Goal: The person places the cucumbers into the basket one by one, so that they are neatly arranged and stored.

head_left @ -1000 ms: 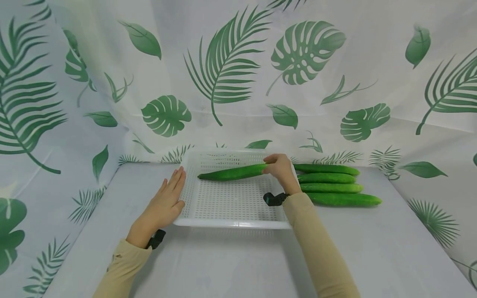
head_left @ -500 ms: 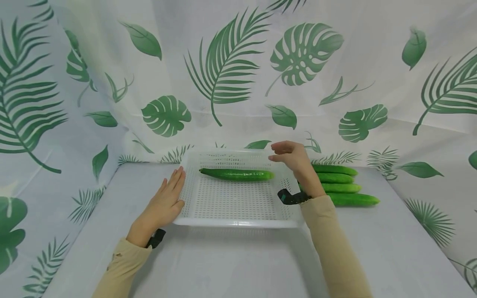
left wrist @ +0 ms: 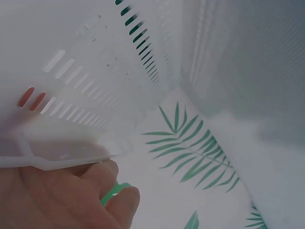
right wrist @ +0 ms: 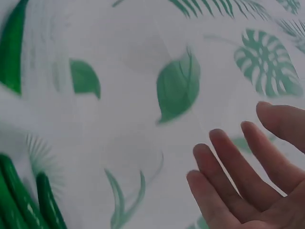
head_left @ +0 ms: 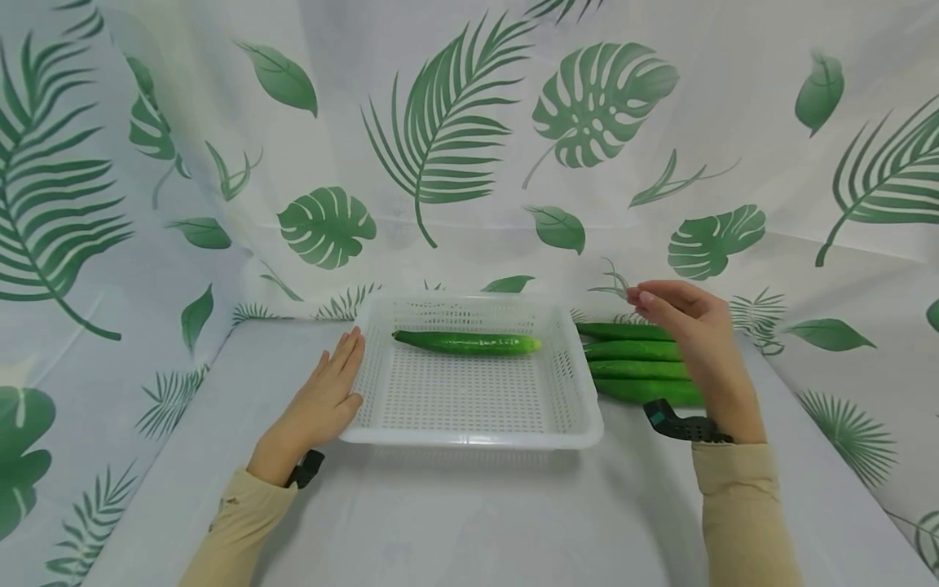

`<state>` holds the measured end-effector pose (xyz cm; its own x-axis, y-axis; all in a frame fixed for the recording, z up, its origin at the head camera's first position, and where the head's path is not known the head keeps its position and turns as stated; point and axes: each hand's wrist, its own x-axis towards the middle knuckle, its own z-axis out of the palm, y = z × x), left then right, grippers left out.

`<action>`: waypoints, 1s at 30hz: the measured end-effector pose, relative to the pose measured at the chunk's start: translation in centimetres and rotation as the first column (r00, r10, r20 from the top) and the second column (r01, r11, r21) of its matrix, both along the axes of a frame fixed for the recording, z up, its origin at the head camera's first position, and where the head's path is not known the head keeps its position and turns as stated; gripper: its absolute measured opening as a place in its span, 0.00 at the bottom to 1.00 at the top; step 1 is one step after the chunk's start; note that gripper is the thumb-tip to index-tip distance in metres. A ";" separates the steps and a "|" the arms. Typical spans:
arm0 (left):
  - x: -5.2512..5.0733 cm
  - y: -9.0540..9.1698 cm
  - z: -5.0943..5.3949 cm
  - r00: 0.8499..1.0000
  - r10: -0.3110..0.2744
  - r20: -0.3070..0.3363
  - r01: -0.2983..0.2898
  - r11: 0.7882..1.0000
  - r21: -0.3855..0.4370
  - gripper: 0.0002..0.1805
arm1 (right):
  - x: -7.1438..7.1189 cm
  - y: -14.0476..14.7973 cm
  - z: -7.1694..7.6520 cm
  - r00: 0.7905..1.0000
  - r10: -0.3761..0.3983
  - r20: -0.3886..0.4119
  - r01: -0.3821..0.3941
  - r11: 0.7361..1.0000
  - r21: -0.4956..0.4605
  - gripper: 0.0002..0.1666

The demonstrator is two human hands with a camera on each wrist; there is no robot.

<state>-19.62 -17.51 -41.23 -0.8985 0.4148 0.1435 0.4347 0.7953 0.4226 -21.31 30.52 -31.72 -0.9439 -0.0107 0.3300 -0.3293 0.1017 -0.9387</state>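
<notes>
One green cucumber (head_left: 466, 343) lies crosswise in the white perforated basket (head_left: 469, 441), toward its back. Against the basket's left side rests my left hand (head_left: 323, 399), fingers extended; in the left wrist view the hand (left wrist: 62, 200) touches the basket rim (left wrist: 52, 165). My right hand (head_left: 700, 346) is raised over the far ends of several cucumbers (head_left: 634, 369) lying side by side to the right of the basket. The right wrist view shows that hand (right wrist: 252, 186) empty with fingers loosely spread, and cucumbers (right wrist: 24, 205) at the lower left.
The basket and cucumbers stand on a white-covered table (head_left: 455, 522). Behind it hangs a white sheet (head_left: 455, 269) with green leaf prints, which also lines both sides.
My right hand has let go of the cucumber in the basket and moved right, above the row of cucumbers. My left hand has stayed at the basket's left side.
</notes>
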 end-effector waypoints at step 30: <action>-0.1 -0.1 -0.2 1.000 -0.005 -0.014 0.005 1.000 0.009 0.42 | 2.0 13.7 -14.8 0.800 -0.389 0.457 0.409 0.911 0.059 0.40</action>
